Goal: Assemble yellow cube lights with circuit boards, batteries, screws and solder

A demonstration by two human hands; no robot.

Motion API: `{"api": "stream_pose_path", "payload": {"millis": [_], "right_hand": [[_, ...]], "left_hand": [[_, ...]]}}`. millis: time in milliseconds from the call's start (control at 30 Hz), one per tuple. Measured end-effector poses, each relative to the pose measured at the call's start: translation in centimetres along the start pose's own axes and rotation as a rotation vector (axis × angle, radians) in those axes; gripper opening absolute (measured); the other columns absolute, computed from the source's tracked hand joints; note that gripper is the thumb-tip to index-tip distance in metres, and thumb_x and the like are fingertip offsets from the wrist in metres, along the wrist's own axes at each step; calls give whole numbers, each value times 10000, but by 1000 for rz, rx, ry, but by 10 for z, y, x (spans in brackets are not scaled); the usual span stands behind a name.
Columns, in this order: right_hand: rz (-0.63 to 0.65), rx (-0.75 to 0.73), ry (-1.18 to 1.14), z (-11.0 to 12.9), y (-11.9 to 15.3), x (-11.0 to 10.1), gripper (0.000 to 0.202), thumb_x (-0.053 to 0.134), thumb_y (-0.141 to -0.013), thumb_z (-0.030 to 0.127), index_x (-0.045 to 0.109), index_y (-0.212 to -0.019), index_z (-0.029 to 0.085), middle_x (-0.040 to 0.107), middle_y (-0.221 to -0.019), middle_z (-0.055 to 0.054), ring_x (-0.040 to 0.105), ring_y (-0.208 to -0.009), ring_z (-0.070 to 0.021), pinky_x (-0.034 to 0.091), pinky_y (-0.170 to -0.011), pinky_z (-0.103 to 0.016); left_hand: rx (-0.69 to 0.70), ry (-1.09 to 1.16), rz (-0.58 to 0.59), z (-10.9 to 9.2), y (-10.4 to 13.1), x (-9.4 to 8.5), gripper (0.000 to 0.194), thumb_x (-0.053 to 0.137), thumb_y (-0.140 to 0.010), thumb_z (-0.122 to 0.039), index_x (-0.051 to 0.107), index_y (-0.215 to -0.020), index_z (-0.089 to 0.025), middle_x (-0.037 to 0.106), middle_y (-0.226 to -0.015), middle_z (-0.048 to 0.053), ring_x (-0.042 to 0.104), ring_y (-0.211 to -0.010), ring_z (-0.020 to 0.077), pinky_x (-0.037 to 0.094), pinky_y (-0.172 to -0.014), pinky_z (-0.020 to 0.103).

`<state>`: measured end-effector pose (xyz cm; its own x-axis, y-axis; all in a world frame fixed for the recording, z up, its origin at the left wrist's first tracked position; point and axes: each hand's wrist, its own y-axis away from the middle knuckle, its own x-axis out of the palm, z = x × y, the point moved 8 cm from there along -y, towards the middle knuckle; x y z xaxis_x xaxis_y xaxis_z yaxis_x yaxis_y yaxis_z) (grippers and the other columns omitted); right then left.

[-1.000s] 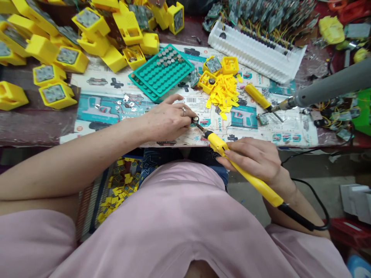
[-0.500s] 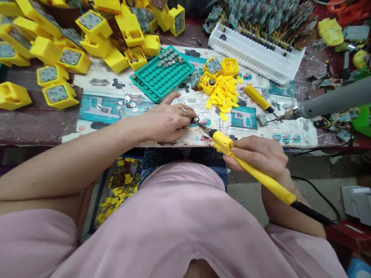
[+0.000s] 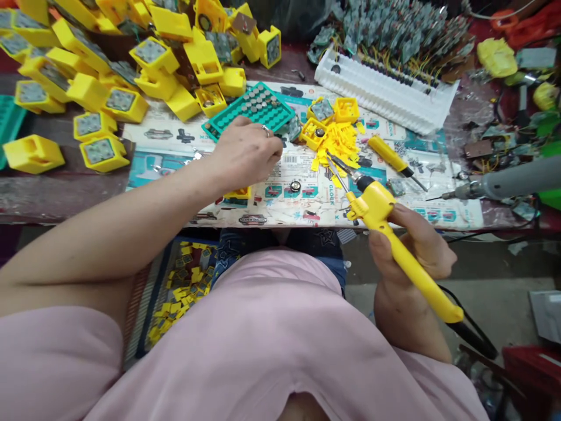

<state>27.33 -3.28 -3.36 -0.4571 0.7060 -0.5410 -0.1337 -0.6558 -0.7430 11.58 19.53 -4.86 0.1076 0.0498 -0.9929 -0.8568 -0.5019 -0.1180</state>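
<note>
My right hand (image 3: pixel 412 245) grips a yellow soldering iron (image 3: pixel 407 257), whose dark tip and thin side tube point up and left, above the pile of small yellow plastic pieces (image 3: pixel 339 140). My left hand (image 3: pixel 249 149) is at the near edge of the green tray (image 3: pixel 280 114), which holds several small round metal discs. Its fingers are bent down and together, and their tips are hidden, so anything between them cannot be made out. A small round metal part (image 3: pixel 295 186) lies alone on the printed cardboard (image 3: pixel 280 207). Below my left wrist, a yellow piece (image 3: pixel 239 193) shows in part.
Yellow housings (image 3: pixel 125 105) are heaped at the left and back. A white rack (image 3: pixel 385 93) of wired circuit boards stands at the back right. A yellow-handled screwdriver (image 3: pixel 388 153) and a grey tool with a thin tip (image 3: pixel 495 186) lie at the right.
My left hand has moved up from the small round part to the tray. The soldering iron has lifted off that part and swung right and up. The view has shifted slightly.
</note>
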Motion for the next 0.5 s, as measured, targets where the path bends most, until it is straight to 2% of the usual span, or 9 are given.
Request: {"api": "stream_pose_path", "payload": {"millis": [67,100,167,267,500], "right_hand": [[-148,-33,45,8,-7,-10,419,742,-802,270,663,-1214,253,738,-833,-14,709,-709,-193,576,-630,-297],[-178,-40,69,11,-10,-12,388,750,-793,272,684,-1175,252,735,-798,-6,702,-671,-185,570,-601,-288],[-167,-30,92,12,-13,-11,363,747,-796,285,690,-1152,250,736,-778,-6,698,-641,-182,565,-573,-284],[-174,-20,91,10,-13,-11,341,740,-803,289,695,-1138,239,736,-767,-12,697,-632,-182,569,-569,-285],[-190,-61,98,10,-10,-5,420,733,-834,378,657,-1226,249,750,-827,-23,716,-683,-196,585,-605,-294]], "left_hand": [[10,38,-28,-6,-2,-1,271,452,-919,-263,715,-915,-197,723,-975,79,653,-1022,270,458,-974,497],[34,64,-29,-11,-1,-1,261,469,-909,-259,723,-938,-207,723,-1028,75,646,-1052,277,445,-988,501],[104,103,10,-24,1,0,253,480,-899,-240,732,-927,-231,728,-1051,58,645,-1057,275,427,-1003,502],[195,63,103,-41,3,7,276,457,-905,-196,719,-827,-234,744,-951,43,654,-984,255,420,-1007,494],[251,-87,149,-50,0,16,314,411,-920,-185,660,-729,-200,730,-872,51,642,-899,235,443,-979,457]]}}
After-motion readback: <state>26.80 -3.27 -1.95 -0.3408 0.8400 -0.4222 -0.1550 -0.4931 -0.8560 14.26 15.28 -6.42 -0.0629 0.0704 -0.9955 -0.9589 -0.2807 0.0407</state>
